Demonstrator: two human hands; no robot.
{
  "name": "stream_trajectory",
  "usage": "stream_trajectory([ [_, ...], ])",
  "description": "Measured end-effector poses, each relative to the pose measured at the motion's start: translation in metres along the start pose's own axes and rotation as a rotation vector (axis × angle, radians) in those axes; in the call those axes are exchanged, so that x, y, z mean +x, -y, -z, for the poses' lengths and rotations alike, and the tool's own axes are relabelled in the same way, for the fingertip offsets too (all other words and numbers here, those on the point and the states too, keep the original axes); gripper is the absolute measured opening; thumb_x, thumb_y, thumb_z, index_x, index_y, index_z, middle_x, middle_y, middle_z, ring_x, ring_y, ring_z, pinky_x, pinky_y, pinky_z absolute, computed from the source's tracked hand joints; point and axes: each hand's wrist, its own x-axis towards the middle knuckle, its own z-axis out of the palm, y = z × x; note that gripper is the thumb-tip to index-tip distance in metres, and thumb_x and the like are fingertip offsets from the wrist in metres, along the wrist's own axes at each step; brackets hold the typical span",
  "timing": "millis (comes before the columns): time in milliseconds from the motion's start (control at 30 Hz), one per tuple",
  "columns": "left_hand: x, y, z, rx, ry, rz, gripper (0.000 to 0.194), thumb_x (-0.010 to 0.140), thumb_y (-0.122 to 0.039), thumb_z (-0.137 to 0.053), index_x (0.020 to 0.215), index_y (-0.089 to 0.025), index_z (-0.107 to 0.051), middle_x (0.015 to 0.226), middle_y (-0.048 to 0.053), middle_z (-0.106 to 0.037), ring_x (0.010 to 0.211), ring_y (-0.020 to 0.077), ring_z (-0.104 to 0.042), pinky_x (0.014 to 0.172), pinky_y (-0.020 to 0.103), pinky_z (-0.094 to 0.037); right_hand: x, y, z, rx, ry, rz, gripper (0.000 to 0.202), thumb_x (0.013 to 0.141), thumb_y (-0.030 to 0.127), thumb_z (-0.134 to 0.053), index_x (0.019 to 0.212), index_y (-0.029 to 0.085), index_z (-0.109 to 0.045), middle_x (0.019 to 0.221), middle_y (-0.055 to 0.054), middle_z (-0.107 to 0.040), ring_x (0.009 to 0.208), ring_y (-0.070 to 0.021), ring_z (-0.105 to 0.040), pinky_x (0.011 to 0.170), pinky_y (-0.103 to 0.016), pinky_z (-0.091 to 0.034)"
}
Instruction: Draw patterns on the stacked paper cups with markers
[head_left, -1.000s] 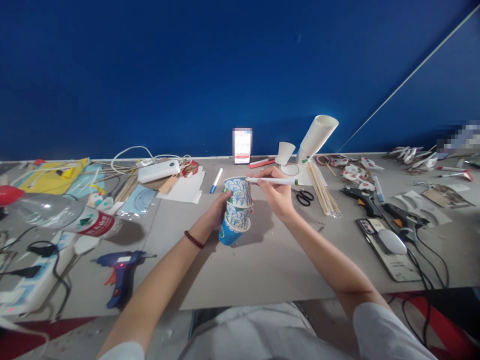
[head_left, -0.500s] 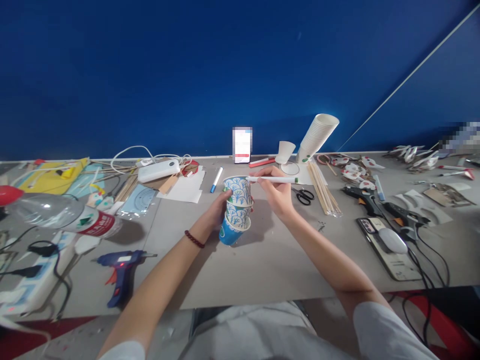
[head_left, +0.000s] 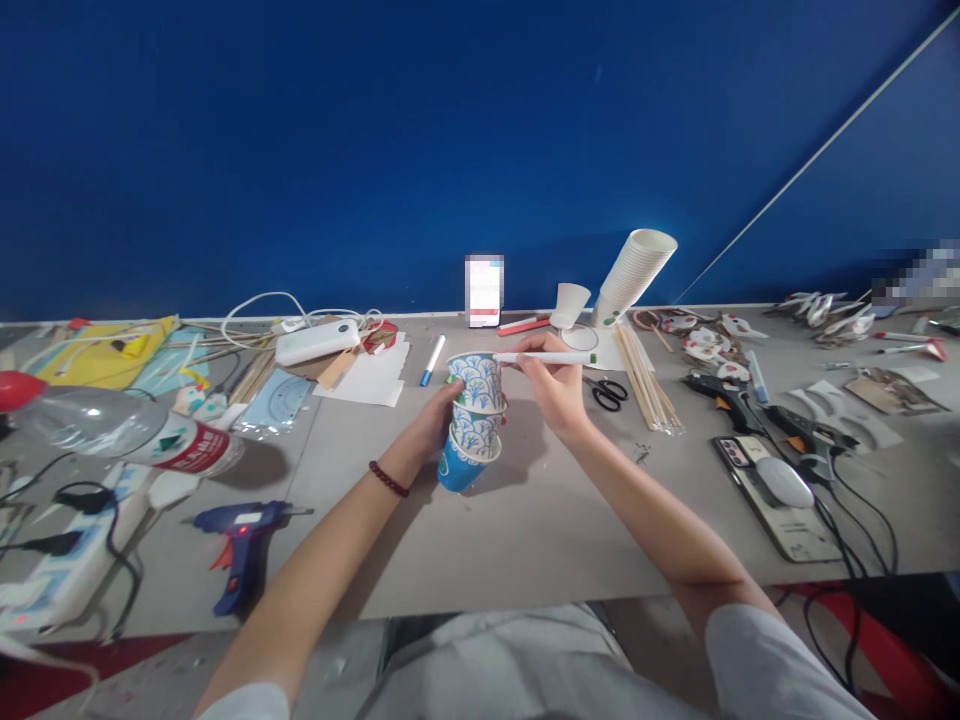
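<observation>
Three paper cups (head_left: 475, 425), patterned in blue and white with a solid blue lower one, stand joined end to end in a tilted column. My left hand (head_left: 436, 420) is closed around their left side, its fingertips partly hidden behind them. A white marker (head_left: 551, 357) with a green end lies almost level in the pinch of my right hand (head_left: 551, 380). Its tip meets the top cup near the rim; whether it touches I cannot tell. A blue-and-white marker (head_left: 433, 361) lies on the table just beyond my left hand.
A glue gun (head_left: 244, 545) and a plastic bottle (head_left: 135, 430) are at left. Scissors (head_left: 607, 393), wooden sticks (head_left: 646, 380) and a leaning stack of white cups (head_left: 637, 270) are right of centre. A phone (head_left: 484, 290) stands by the blue wall; another phone (head_left: 772, 500) lies at right.
Almost nothing differs. Both hands keep the same hold, and the cups and marker stay in nearly the same place.
</observation>
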Motion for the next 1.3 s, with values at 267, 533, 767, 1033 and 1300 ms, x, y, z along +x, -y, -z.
stream_trajectory([
  [267,0.000,0.001,-0.001,-0.023,0.014,-0.013,0.063,0.071,-0.056,-0.068,0.115,-0.011,-0.066,0.099,0.017,-0.074,0.092,0.0329,-0.071,0.082,0.044,-0.054,0.001,-0.002,0.001,0.011,-0.028,-0.010,0.007,0.076,0.017,-0.058,0.075,0.023,-0.062,0.073,0.002,-0.065,0.075,-0.0173,-0.065,0.077,-0.036,-0.055],
  [533,-0.001,-0.001,-0.002,0.002,0.027,-0.021,0.065,0.070,-0.057,-0.068,0.114,-0.010,-0.066,0.097,0.017,-0.074,0.089,0.0325,-0.071,0.080,0.043,-0.054,0.001,-0.002,0.002,0.030,-0.041,-0.005,0.008,0.077,0.017,-0.057,0.073,0.022,-0.061,0.074,0.001,-0.065,0.076,-0.0168,-0.067,0.076,-0.035,-0.056],
  [767,-0.002,-0.005,-0.008,0.001,0.035,-0.049,0.064,0.070,-0.054,-0.067,0.116,-0.011,-0.065,0.095,0.016,-0.074,0.090,0.0324,-0.071,0.082,0.044,-0.053,0.000,0.000,0.001,-0.004,-0.037,-0.004,0.010,0.078,0.017,-0.055,0.071,0.023,-0.059,0.073,0.002,-0.065,0.077,-0.0159,-0.067,0.075,-0.034,-0.057],
  [1033,-0.003,-0.006,-0.011,-0.003,0.034,-0.054,0.068,0.069,-0.056,-0.069,0.120,-0.010,-0.063,0.095,0.016,-0.074,0.091,0.0326,-0.071,0.082,0.043,-0.053,0.000,-0.002,0.001,0.007,-0.044,0.001,0.008,0.079,0.019,-0.056,0.074,0.024,-0.059,0.074,0.002,-0.065,0.076,-0.0163,-0.067,0.075,-0.035,-0.057],
  [1300,-0.001,-0.004,-0.006,-0.002,0.046,-0.029,0.062,0.072,-0.056,-0.068,0.115,-0.012,-0.065,0.097,0.016,-0.074,0.092,0.0329,-0.071,0.082,0.045,-0.054,0.000,-0.004,0.001,-0.013,-0.029,0.012,0.005,0.079,0.022,-0.056,0.076,0.024,-0.058,0.076,0.001,-0.063,0.076,-0.0165,-0.066,0.075,-0.037,-0.056],
])
